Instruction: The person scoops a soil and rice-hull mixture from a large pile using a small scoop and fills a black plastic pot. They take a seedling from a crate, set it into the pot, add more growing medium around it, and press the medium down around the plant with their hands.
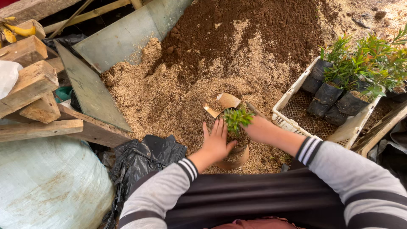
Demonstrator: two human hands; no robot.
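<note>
A small green seedling (235,117) stands upright in a round tan pot (235,157) filled with soil and husk mix. My left hand (217,142) lies flat on the pot's left side, fingers spread against the fill beside the seedling. My right hand (257,128) presses on the right side of the pot, next to the stem. A tan scoop (224,103) lies in the mix just behind the pot. Both sleeves are grey with dark stripes.
A mound of brown soil (254,29) and pale husk (169,97) spreads ahead. A white crate (292,123) at the right holds several seedlings in black bags (339,101). Wooden blocks (29,85), metal sheets (93,89), a white sack (46,182) and black plastic (144,161) lie left.
</note>
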